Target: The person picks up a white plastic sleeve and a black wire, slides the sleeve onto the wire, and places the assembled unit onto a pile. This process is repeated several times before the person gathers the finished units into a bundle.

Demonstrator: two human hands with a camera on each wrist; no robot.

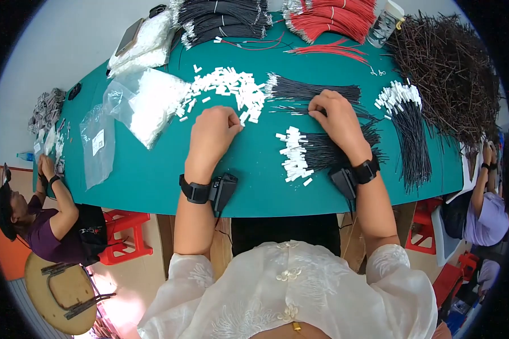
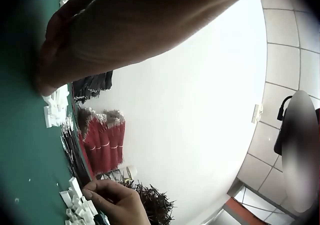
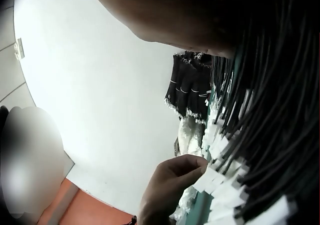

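My left hand (image 1: 214,134) is at the near edge of a loose pile of white plastic connector housings (image 1: 226,82). Its thumb and index finger pinch a small white connector housing (image 1: 242,124). To the right, my right hand (image 1: 338,120) is over several loose black wires (image 1: 288,108), thumb and forefinger pinched together at a wire's end. Behind it is a sheaf of bare-ended black wires (image 1: 300,87). Below the right hand lie black wires (image 1: 322,151) with white housings (image 1: 294,155) on their left ends; the forearm partly covers them.
Bags of white housings (image 1: 152,104) stand left, beside an empty clear bag (image 1: 98,147). Black bundles (image 1: 223,22), red bundles (image 1: 331,17) and a cup (image 1: 385,24) line the back. At right are finished-looking wires (image 1: 413,135) and a dark heap (image 1: 447,73). People sit at both sides.
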